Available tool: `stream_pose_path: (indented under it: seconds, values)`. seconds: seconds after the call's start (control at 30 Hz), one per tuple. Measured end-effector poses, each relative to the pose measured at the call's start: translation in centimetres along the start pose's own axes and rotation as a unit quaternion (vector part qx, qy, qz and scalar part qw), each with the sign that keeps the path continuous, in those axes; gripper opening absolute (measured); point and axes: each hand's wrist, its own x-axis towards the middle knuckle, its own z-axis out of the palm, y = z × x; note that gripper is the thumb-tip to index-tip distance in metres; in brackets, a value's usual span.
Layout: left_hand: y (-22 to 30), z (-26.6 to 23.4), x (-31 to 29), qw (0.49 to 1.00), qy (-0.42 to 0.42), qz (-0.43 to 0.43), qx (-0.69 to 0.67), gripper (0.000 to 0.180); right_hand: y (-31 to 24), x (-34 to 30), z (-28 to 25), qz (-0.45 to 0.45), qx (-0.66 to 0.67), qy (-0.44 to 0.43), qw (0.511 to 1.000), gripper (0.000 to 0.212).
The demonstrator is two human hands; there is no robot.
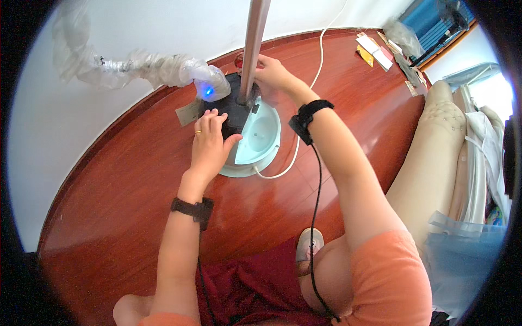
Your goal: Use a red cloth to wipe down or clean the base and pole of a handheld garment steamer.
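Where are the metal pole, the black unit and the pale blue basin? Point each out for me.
Metal pole (254, 51): head view, middle of its shaft.
Black unit (233, 110): head view, its upper surface.
Pale blue basin (263, 133): head view, bare inner surface.

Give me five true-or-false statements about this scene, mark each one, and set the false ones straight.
1. The left hand touches the black housing. True.
2. The light-blue tray lies to the left of the black housing in the picture. False: it lies to the right.
3. The right hand is beside the metal pole. True.
4. The ring is on the right hand. False: it is on the left hand.
5. The small glowing light is red. False: it is blue.
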Motion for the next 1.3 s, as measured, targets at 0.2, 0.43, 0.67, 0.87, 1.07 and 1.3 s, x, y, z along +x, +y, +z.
stream_pose_path:
  seconds: [0.2, 0.43, 0.67, 0.87, 1.07, 1.3]
  values:
    - [-0.2, 0.1, -0.2, 1.000, 0.018, 0.017, 0.017, 0.054, 1.2, -3.2, 0.2, -0.070, 0.055, 0.107, 0.990, 0.044]
    - [-0.3, 0.6, 0.0, 0.997, 0.052, 0.041, 0.027, 0.054, -1.2, -8.8, 1.2, -0.173, -0.112, 0.114, 0.972, 0.032]
    - [-0.3, 0.8, -0.1, 0.997, 0.063, 0.027, 0.036, 0.055, -5.8, -12.0, 0.8, -0.252, -0.127, 0.069, 0.957, 0.025]
    - [-0.7, 0.3, -0.5, 1.000, 0.019, 0.004, -0.018, 0.051, -5.0, -10.0, -0.7, -0.408, 0.014, -0.117, 0.905, 0.023]
    - [-0.8, -0.5, -0.6, 0.999, -0.011, -0.009, -0.048, 0.052, -4.2, -7.8, -4.5, -0.103, 0.019, 0.169, 0.980, 0.029]
    - [-0.8, 0.1, -0.6, 0.999, 0.007, 0.007, -0.037, 0.052, -2.3, -7.1, -0.4, -0.159, -0.090, 0.120, 0.976, 0.032]
